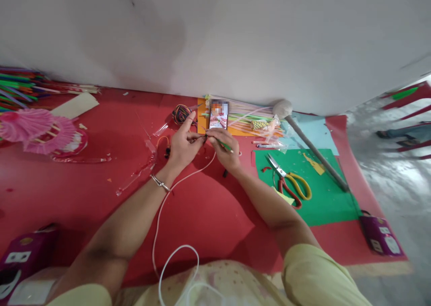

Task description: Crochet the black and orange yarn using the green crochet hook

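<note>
My left hand (183, 144) and my right hand (226, 149) meet above the red mat (101, 180), fingertips pinched together on a small dark piece between them. The right hand also holds a thin green stick (226, 147) that pokes out past its fingers. The left index finger points up, the other fingers are curled. A phone (218, 114) stands just behind the hands against the wall. A bundle of coloured wire (182, 113) lies behind the left hand. A white cable (161, 216) runs from under the hands toward my body.
Scissors with a yellow and a red handle (289, 184) lie on green paper (323, 198) at the right. Straws and sticks (249, 117) lie by the wall. Pink fringed craft pieces (40, 130) sit at the left. Purple boxes (379, 234) stand at both near corners.
</note>
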A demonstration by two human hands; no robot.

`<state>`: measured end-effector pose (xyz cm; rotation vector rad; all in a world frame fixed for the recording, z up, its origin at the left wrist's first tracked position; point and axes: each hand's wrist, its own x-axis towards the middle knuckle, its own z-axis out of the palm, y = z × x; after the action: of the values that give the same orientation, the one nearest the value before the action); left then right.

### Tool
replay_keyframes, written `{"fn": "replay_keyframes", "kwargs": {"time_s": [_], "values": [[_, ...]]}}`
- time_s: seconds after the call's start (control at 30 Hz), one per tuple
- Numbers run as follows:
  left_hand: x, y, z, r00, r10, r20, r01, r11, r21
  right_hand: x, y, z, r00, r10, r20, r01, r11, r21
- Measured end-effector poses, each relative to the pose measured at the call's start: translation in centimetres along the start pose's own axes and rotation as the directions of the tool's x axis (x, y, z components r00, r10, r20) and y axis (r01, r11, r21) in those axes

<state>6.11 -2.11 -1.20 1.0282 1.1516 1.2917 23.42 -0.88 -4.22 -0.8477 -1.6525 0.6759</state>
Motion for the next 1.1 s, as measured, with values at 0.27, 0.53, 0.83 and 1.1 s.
{"fn": "replay_keyframes", "kwargs": {"time_s": [0.27, 0.53, 0.83, 1.1], "values": [[0.1, 0.7, -0.2, 0.95, -0.212, 0.229, 0.284, 0.891, -0.353, -0.8, -0.2, 0.5, 0.974, -0.217, -0.061, 0.202, 0.961, -0.188], [0.6, 0.1, -1.3, 0.865, -0.318, 0.389, 0.449, 0.836, -0.315, -0.2, -0.2, 0.4, 0.973, 0.228, 0.038, -0.231, 0.95, 0.212], [1.1, 0.2, -2.8, 0.839, -0.279, 0.467, 0.348, 0.935, -0.068, 1.0, 1.6, -1.3, 0.768, 0.481, 0.422, -0.64, 0.595, 0.486], [1.2, 0.6, -2.8, 0.874, -0.228, 0.43, 0.224, 0.973, 0.06, 1.7, 2.2, -3.2, 0.729, 0.485, 0.483, -0.681, 0.585, 0.44]]}}
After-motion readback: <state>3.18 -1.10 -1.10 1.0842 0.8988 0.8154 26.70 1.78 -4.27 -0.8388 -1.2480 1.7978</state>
